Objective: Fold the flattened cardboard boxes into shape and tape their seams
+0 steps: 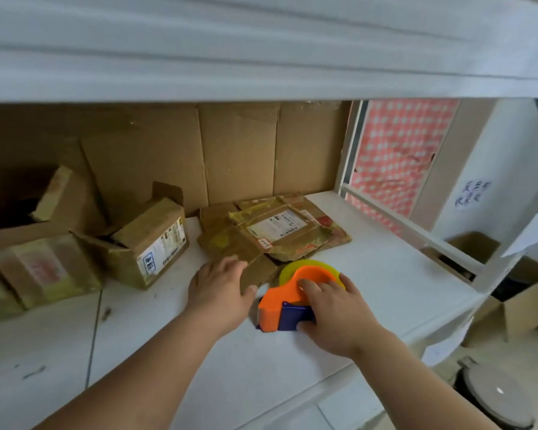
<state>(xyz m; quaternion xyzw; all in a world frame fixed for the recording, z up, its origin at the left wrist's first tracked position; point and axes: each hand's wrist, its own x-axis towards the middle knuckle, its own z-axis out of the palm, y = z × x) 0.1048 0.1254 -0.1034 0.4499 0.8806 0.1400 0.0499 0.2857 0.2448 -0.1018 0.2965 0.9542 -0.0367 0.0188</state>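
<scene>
A stack of flattened, worn cardboard boxes [274,231] with a white label lies on the white shelf [370,274], toward the back. My left hand [221,290] reaches to its near flap, thumb on the flap's front edge; the fingers are hidden behind the hand. Just right of it sits an orange and blue tape dispenser [280,308] with a yellow tape roll. My right hand [333,311] grips the dispenser from the right, fingers over the orange top and thumb at the blue part.
Two folded boxes [149,243] [41,268] stand at the left of the shelf. Cardboard sheets [236,150] line the back. An upper shelf [261,57] hangs overhead. To the right, past the shelf frame [416,231], more boxes and a bin [494,395] stand on the floor.
</scene>
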